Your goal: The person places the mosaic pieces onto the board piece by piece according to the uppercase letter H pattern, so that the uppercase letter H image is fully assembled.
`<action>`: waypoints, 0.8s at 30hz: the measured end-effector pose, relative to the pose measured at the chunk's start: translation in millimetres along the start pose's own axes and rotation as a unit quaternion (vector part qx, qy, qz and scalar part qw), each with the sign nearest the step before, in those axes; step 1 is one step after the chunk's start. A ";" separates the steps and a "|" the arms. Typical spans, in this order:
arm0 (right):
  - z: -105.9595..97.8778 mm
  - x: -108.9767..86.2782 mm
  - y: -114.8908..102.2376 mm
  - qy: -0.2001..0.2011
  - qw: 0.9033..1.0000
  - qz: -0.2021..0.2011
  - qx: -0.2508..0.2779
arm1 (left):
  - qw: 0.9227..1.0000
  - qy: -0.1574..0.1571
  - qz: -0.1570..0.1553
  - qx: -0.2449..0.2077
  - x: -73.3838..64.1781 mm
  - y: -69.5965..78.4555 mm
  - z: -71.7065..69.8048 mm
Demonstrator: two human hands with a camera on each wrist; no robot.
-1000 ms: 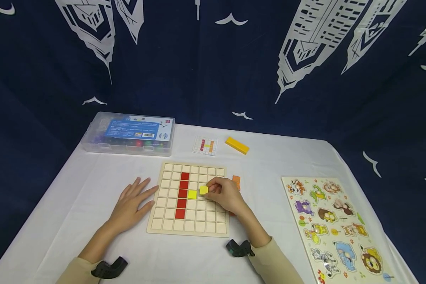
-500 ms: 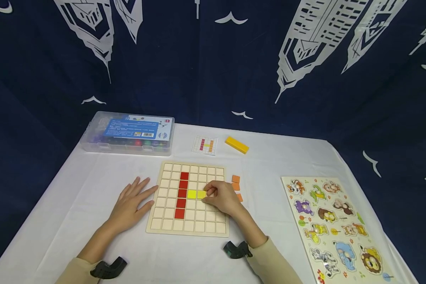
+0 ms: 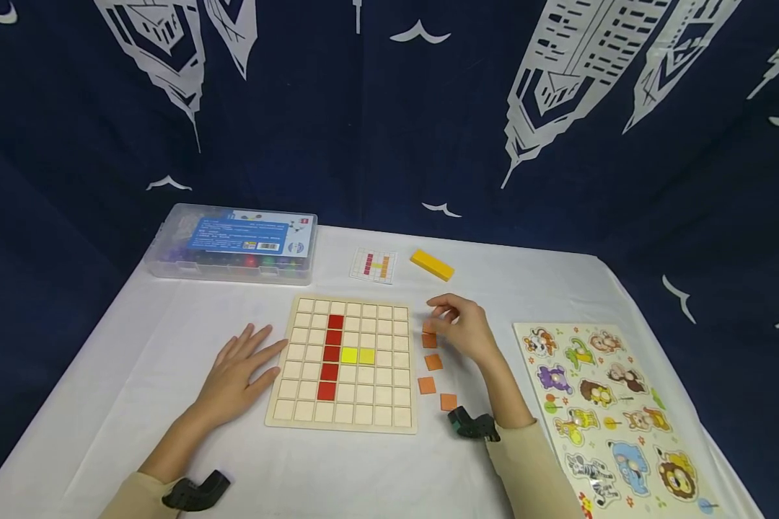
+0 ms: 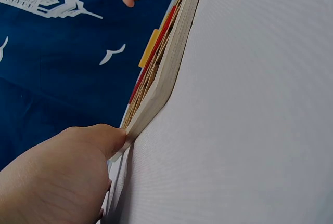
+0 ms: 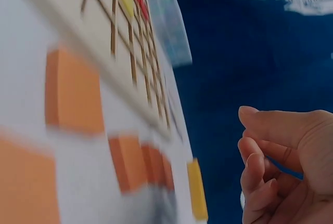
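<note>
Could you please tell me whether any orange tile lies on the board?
No, the orange tiles lie to the right of the board, which bears only red tiles and yellow tiles.

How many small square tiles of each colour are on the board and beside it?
Red tiles on the board: 5
Yellow tiles on the board: 2
Orange tiles beside the board: 5
Total: 12
</note>
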State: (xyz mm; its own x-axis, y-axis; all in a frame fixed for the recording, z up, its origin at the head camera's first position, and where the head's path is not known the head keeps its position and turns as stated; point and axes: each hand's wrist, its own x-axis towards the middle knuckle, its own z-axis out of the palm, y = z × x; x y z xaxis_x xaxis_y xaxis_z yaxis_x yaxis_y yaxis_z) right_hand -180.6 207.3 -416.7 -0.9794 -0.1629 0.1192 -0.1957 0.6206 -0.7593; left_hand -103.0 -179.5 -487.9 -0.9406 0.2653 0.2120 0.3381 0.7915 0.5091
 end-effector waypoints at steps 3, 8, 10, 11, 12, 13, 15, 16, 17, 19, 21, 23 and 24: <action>-7.7 2.1 13.1 0.009 1.000 0.013 -0.009 | 1.000 0.001 0.000 -0.001 -0.6 -0.3 0.2; -9.6 1.2 29.6 0.013 1.000 0.027 -0.006 | 1.000 0.002 -0.001 0.002 -0.7 -1.1 2.1; -7.9 0.6 35.8 0.012 0.999 0.033 -0.002 | 1.000 0.001 -0.001 0.002 -0.4 -0.9 2.3; -7.0 0.4 39.0 0.011 0.999 0.036 0.000 | 1.000 0.001 -0.001 0.001 -0.2 -0.9 2.5; -6.1 0.3 41.7 0.011 0.999 0.038 0.001 | 1.000 0.001 -0.001 0.000 0.0 -0.8 2.5; -5.1 0.2 44.2 0.010 0.999 0.040 0.001 | 1.000 0.001 -0.001 0.000 0.1 -0.6 2.4; -3.4 0.4 48.7 0.010 0.999 0.040 0.001 | 1.000 0.003 -0.001 -0.002 0.1 -0.4 2.4; -2.5 0.6 50.5 0.010 0.999 0.040 0.000 | 1.000 0.003 -0.001 -0.002 0.1 -0.4 2.4; -1.7 0.9 51.8 0.010 0.999 0.041 0.000 | 1.000 0.003 -0.001 -0.001 0.2 -0.4 2.7; -0.2 1.4 54.0 0.008 0.999 0.041 0.001 | 1.000 0.003 -0.003 0.000 0.1 -0.4 2.9; 1.1 1.7 55.5 0.004 0.999 0.042 0.003 | 1.000 0.003 -0.003 0.001 0.2 -0.4 2.9; 2.7 1.8 56.4 -0.001 0.999 0.044 0.003 | 1.000 0.004 -0.002 0.002 0.5 -0.4 2.5; 3.4 1.9 56.8 -0.003 0.999 0.043 -0.001 | 1.000 0.004 -0.002 0.002 0.7 -0.5 2.2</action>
State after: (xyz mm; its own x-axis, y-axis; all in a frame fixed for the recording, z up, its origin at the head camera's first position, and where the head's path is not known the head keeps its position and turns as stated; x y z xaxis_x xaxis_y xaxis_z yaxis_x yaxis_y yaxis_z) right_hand -193.5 239.5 -461.7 -0.9924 -0.1130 0.0494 -0.1102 0.6334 -0.7659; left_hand -103.9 -178.5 -489.8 -0.9417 0.2575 0.2168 0.3340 0.7950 0.5064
